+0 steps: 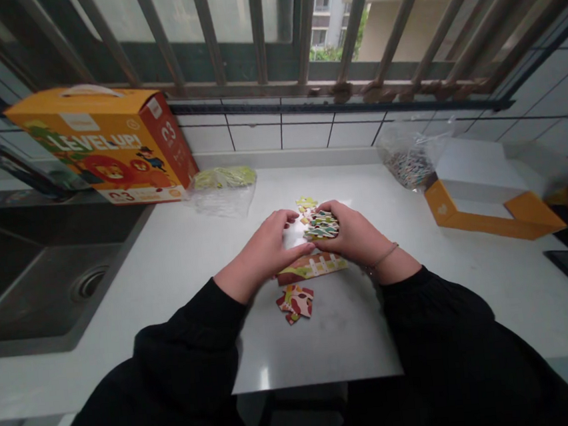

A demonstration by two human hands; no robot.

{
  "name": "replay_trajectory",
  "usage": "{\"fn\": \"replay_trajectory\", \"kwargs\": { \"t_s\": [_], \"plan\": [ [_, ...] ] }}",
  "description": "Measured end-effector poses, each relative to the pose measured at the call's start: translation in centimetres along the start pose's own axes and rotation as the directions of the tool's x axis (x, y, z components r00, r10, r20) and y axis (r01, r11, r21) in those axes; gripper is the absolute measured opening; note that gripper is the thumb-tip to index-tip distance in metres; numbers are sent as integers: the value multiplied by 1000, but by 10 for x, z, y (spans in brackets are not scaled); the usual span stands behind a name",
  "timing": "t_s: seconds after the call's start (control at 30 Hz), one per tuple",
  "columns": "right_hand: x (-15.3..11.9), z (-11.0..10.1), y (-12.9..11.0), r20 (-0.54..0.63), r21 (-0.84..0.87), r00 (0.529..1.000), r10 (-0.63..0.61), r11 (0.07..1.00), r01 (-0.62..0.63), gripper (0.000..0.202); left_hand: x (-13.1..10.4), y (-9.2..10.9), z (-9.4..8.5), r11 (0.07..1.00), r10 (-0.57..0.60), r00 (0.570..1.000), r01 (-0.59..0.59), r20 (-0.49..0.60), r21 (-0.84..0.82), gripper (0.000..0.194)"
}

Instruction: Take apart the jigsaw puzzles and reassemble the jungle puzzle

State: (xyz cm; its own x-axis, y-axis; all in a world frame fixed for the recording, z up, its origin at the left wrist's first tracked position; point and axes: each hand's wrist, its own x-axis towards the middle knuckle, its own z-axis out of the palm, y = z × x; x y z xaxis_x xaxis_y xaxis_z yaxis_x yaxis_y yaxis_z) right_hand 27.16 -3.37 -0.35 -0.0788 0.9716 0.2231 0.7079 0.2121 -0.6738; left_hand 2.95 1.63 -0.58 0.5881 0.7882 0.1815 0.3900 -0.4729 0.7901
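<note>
Puzzle stack (324,224) clasped in right grip (352,230), left grip (269,242) parted beside it, fence-patterned strip (326,264) on counter (179,276)

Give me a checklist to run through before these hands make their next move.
1. Stack of puzzle pieces held: ok, it is in the right hand.
2. Left hand not touching the stack: cannot tell, its thumb is right by the stack's near edge.
3. Fence strip fully uncovered: not ok, the hands partly hide it.
4. Reddish pieces spread singly: not ok, they overlap in a small pile.
5. Clear bag of pieces away from the hands: ok, it sits farther back, to the right.
</note>
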Motion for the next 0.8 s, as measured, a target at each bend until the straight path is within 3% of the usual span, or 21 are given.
{"fn": "replay_trajectory", "kwargs": {
  "t_s": [0.07,0.17,0.33,0.53,0.6,0.67,0.73,0.8],
  "plan": [
    [1,-7,3,-106,-13,993,55,998,-57,60,-3,2,-6,977,74,993,-90,90,194,61],
    [2,-14,8,-237,19,965,117,993,-116,63,-7,4,-9,936,97,958,-180,270,302,55],
    [2,-13,8,-257,75,957,132,990,-116,68,-7,7,-7,940,40,947,-144,320,309,37],
    [3,-11,10,-238,316,945,223,938,-142,71,-3,6,-18,983,-148,973,125,175,136,27],
    [4,-11,14,-246,390,934,260,909,-150,72,-1,0,-22,968,-221,960,237,170,-77,25],
    [5,-10,19,-260,448,916,305,879,-165,74,2,-8,-26,891,-287,936,339,201,-304,30],
    [6,-9,23,-265,497,902,341,850,-175,76,5,-15,-28,826,-376,908,419,185,-378,36],
    [6,-8,25,-249,531,896,368,826,-191,77,7,-19,-28,813,-455,882,469,125,-344,37]
  ]
}}
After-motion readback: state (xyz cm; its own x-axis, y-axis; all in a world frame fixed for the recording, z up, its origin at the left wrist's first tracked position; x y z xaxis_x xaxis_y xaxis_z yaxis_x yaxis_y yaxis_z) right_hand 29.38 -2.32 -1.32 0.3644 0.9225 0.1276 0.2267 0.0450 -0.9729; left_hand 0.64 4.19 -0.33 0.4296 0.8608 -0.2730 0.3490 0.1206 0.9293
